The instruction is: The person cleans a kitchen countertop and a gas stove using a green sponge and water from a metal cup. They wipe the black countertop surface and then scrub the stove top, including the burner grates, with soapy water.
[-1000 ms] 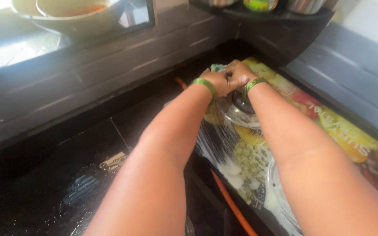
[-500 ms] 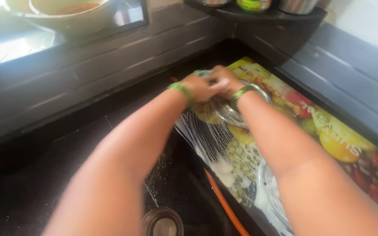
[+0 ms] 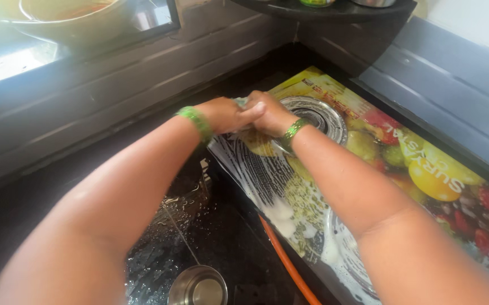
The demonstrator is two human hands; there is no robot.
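My left hand (image 3: 222, 116) and my right hand (image 3: 271, 116) are pressed together at the near left edge of a steel burner ring (image 3: 321, 113). Both are closed around a small pale green scrub pad (image 3: 240, 102), and only a corner of it shows between the fingers. Each wrist carries a green bangle. Under the hands lies a glass stove top (image 3: 425, 169) printed with fruit. White soap foam streaks its left half.
An orange hose (image 3: 284, 260) runs along the stove's near edge over the wet black counter (image 3: 159, 248). A steel cup (image 3: 198, 286) stands at the bottom. A large bowl (image 3: 75, 17) sits on the window ledge at the back left, and a dark corner shelf (image 3: 335, 11) hangs behind.
My clasped hands have shifted from over the burner ring to its left edge. The steel cup has come into sight at the bottom.
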